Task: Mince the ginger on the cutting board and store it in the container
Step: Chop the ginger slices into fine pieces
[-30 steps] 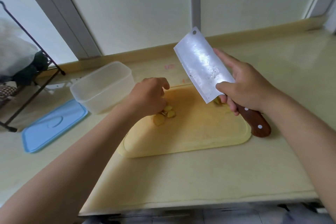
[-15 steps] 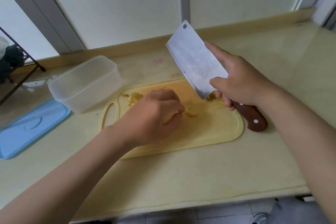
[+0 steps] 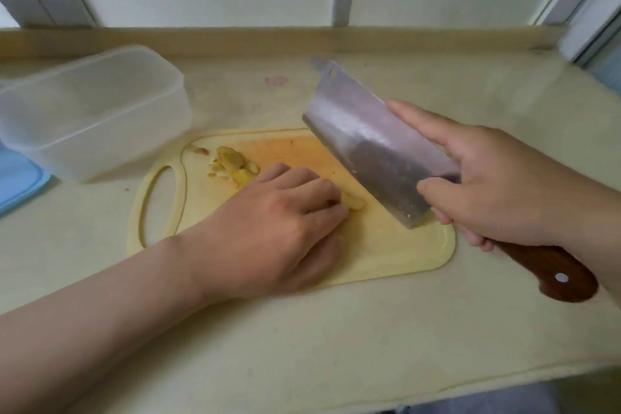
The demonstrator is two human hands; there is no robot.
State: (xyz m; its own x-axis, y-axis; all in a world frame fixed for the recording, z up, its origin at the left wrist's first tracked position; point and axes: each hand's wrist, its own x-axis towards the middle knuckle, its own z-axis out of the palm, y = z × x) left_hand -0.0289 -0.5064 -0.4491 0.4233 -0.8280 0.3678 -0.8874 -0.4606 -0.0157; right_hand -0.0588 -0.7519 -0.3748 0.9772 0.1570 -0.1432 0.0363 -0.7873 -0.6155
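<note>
A yellow cutting board (image 3: 396,245) lies on the counter. A small pile of sliced ginger (image 3: 232,163) sits near its far left corner. My left hand (image 3: 282,228) rests on the board with curled fingers holding down a few ginger slices (image 3: 356,202), mostly hidden under the fingertips. My right hand (image 3: 497,185) grips a cleaver (image 3: 373,144) where the blade meets the brown wooden handle, index finger laid along the blade. The blade's edge is down near the board, just right of my left fingertips. A clear plastic container (image 3: 90,111) stands empty left of the board.
A blue lid (image 3: 16,183) lies at the far left beside the container. A low ledge (image 3: 302,40) and wall run along the back of the counter. The counter's front edge (image 3: 369,393) is close below my arms.
My left hand moved from the far-left ginger pile to slices at the board's middle and settled on them. The cleaver came down from a raised position to just beside my left fingers.
</note>
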